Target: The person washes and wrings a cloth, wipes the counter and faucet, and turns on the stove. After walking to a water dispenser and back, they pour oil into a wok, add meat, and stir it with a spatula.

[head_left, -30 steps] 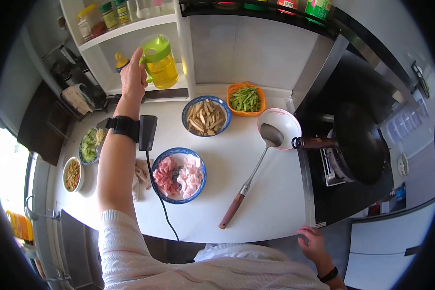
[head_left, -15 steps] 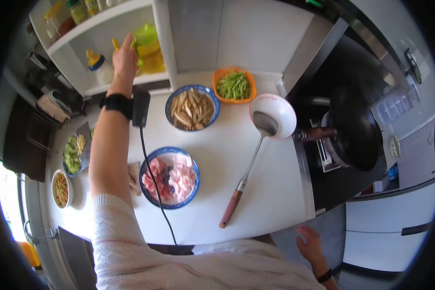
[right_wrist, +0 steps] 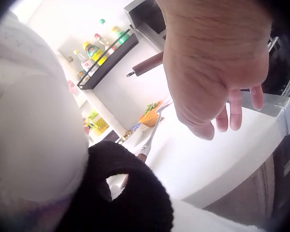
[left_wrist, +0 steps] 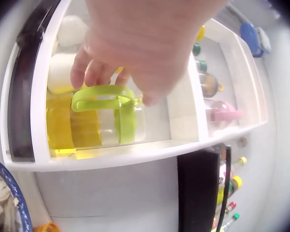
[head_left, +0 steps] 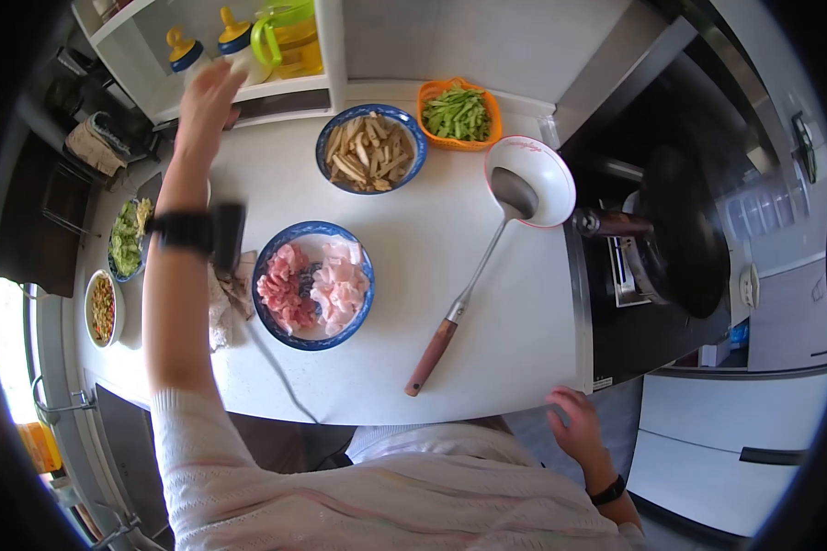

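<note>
The oil jug, with its green lid and handle and yellow oil inside, stands on the lower shelf. My left hand is just left of it, holding nothing, its fingers relaxed. In the left wrist view, the fingertips of that left hand show close beside the handle. Two jars with yellow-and-blue tops stand near the hand on the same shelf. My right hand hangs by the counter's front edge with loose fingers and nothing in it.
On the counter are a bowl of raw meat, a bowl of sliced pale strips, an orange basket of green vegetables, and a spatula resting in a white bowl. A wok sits on the stove at right.
My left hand has set the oil jug on the shelf, let go of its handle and moved left, away from it. The right hand stays low by the counter edge.
</note>
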`<state>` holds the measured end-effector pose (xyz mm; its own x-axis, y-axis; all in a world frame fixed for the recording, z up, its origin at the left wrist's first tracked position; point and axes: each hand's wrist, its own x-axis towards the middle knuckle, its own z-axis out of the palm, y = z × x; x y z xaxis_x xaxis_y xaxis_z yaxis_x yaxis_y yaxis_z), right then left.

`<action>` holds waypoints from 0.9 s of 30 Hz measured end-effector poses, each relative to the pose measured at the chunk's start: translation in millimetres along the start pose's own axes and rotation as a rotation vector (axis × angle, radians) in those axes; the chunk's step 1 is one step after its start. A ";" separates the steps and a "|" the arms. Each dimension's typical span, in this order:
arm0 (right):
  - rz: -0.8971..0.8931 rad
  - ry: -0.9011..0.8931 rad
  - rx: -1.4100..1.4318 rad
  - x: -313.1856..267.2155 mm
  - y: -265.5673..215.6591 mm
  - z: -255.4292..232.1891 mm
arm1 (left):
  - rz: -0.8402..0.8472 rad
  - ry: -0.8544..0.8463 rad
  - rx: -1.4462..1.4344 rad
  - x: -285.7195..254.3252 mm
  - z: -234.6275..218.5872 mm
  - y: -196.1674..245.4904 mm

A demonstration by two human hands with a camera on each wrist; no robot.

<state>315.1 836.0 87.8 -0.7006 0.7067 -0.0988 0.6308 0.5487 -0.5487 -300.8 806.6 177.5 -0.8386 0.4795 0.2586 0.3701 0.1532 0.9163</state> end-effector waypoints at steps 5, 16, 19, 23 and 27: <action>-0.084 -0.038 -0.067 12.9 22.2 -3.4 | -0.001 -0.077 0.135 -135.9 -83.4 -94.1; -0.206 -0.019 -0.067 -9.1 92.6 -35.2 | -0.677 -0.126 -0.594 -306.8 -27.9 -87.1; -0.211 -0.009 -0.056 -30.5 120.7 -42.9 | -0.666 -0.187 -0.728 -299.7 -15.5 -102.6; -0.145 -0.001 -0.068 -61.7 146.6 -54.5 | -0.659 -0.223 -0.737 -299.0 -11.8 -105.8; -0.143 0.044 -0.054 -80.4 156.2 -58.4 | -0.638 -0.152 -0.749 -297.3 -8.2 -116.4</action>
<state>489.4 891.0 58.5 -0.7698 0.6381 0.0141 0.5436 0.6671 -0.5093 -97.9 639.1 -3.5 -0.7132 0.6108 -0.3438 -0.5239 -0.1387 0.8404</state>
